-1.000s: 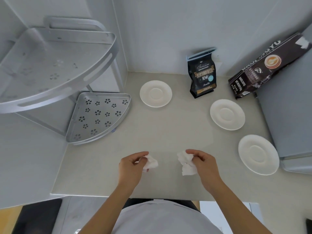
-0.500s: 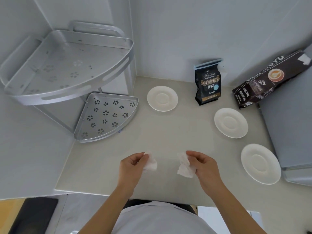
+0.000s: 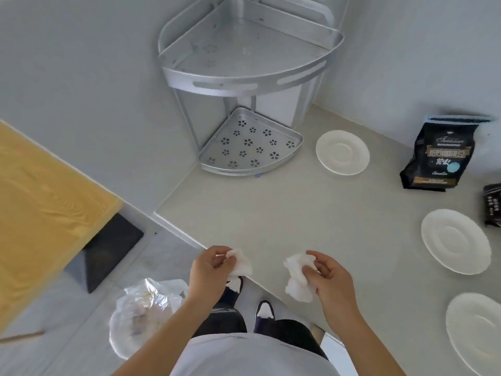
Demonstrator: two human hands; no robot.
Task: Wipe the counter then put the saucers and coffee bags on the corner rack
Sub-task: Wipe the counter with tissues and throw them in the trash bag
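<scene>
We hold a tissue wad in each grip, left [image 3: 210,270] and right [image 3: 329,280]; dropped beside the bin [image 3: 143,310], they litter the floor.

Domestic kitchen corner. Indicated by: pale grey stone-look worktop [image 3: 271,213] set against plain white walls; two-tier perforated aluminium corner rack [image 3: 245,77]; round white ceramic saucers [image 3: 342,152]; black foil coffee bag [image 3: 439,158]; clear-plastic-lined waste bin [image 3: 141,313] on grey floor.
</scene>
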